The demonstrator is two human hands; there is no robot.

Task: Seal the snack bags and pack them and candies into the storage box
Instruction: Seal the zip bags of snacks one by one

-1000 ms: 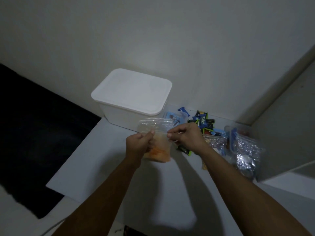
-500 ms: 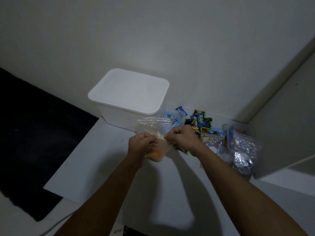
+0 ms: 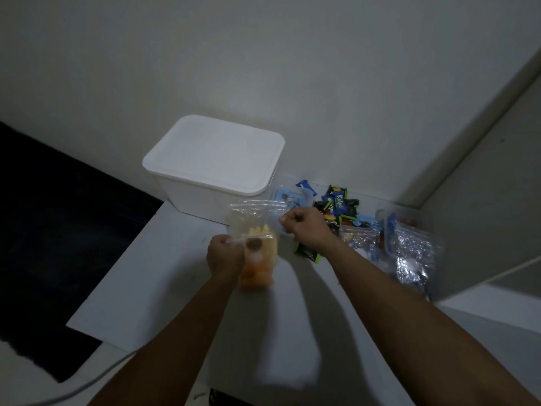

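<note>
While both hands pinch its top, the clear snack bag (image 3: 257,230) of orange chips hangs just over the white table (image 3: 140,288). The left hand (image 3: 224,257) and the right hand (image 3: 308,228) are both closed tight on it. The white box (image 3: 213,165), lid on, sits behind. Candies (image 3: 336,203) lie nearby.

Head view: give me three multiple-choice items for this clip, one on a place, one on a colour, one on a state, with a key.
1. Where is the candy pile?
A. right of the box
B. on the lid
C. left of the box

2. What colour is the box?
A. blue
B. white
C. black

3. What state is the lid in?
A. off
B. propped up
C. on the box

A, candies lie to its right. B, its walls are white. C, it covers the box while both hands, left hand and right hand, hold the bag.
</note>
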